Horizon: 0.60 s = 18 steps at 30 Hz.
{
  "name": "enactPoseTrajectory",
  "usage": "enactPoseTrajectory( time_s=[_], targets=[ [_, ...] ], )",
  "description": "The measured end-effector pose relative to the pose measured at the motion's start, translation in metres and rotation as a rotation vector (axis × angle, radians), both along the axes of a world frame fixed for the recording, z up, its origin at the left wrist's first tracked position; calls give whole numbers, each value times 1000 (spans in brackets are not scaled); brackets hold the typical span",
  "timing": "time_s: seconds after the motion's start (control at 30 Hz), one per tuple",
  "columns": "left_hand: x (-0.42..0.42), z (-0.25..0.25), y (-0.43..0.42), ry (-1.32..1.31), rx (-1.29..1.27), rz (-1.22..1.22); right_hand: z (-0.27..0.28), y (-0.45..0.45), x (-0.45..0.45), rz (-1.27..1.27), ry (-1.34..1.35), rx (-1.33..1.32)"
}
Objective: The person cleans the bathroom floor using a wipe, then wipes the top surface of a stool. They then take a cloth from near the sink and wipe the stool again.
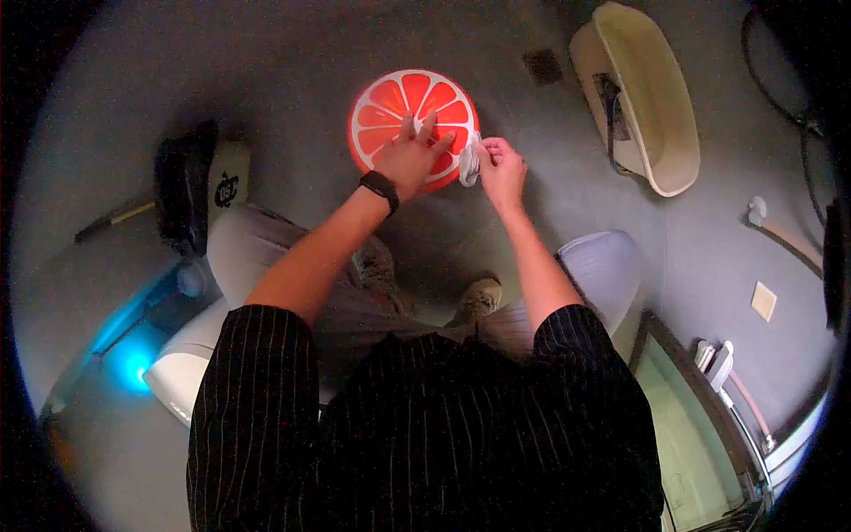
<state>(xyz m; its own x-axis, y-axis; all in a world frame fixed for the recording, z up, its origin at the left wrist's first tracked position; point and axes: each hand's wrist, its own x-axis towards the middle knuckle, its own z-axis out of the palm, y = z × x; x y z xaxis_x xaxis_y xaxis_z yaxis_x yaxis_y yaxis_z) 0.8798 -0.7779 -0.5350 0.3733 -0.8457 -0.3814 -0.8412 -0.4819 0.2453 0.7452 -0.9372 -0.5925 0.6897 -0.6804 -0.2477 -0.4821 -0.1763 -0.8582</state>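
Observation:
A round red disc with a citrus-slice print (416, 89), perhaps a cushion or stool top, lies ahead of me; what is beneath it I cannot see. My left hand (409, 164), with a black band on the wrist, rests on its printed face with the fingers spread. At the disc's right edge, my right hand (503, 173) pinches a crumpled white cloth (470, 162) between thumb and fingers. The cloth touches or overlaps the rim there.
A beige plastic tub (660, 106) leans at the upper right, near a floor drain (542, 66). To the left stand a dark bag (184, 186) and a white appliance (184, 359) beside a blue light. A glass-topped unit (687, 434) is at lower right.

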Motion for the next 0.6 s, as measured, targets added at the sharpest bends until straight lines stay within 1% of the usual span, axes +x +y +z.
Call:
enactPoseTrajectory(
  time_s=[0.03, 0.1, 0.13, 0.17, 0.2, 0.23, 0.27, 0.3, 0.33, 0.37, 0.4, 0.47, 0.5, 0.57, 0.6],
  targets=[
    [0, 2, 0, 3, 9, -9, -5, -5, -1, 2, -6, -4],
    [1, 5, 3, -1, 17, -10, -10, -12, 1, 10, -20, 216],
    [2, 6, 3, 84, -133, 86, 5, -12, 7, 21, -28, 210],
    [3, 6, 2, 169, -284, 177, 21, -13, 10, -38, -68, 326],
    [4, 16, 2, 168, -283, 183, 34, -10, 11, -100, -98, 448],
    [6, 38, -2, 125, -391, 160, 40, -9, 11, -94, -100, 452],
    [9, 59, -2, 73, -492, 139, 42, -4, 15, -104, -165, 512],
    [7, 76, -8, 149, -535, 164, 48, 3, 23, -104, -236, 584],
    [6, 81, -6, 108, -471, 172, 59, 6, 32, -107, -223, 734],
    [10, 87, 2, 60, -399, 188, 93, 14, 43, -106, -288, 866],
    [17, 95, 8, 31, -437, 210, 93, 18, 49, -37, -393, 885],
    [31, 127, 30, -21, -523, 271, 123, 22, 58, 4, -377, 954],
    [45, 143, 49, -48, -510, 287, 139, 25, 62, 55, -380, 924],
    [77, 176, 103, -239, -489, 293, 144, 26, 60, 127, -343, 836],
    [90, 191, 129, -367, -498, 345, 139, 23, 58, 142, -353, 842]
  ],
)
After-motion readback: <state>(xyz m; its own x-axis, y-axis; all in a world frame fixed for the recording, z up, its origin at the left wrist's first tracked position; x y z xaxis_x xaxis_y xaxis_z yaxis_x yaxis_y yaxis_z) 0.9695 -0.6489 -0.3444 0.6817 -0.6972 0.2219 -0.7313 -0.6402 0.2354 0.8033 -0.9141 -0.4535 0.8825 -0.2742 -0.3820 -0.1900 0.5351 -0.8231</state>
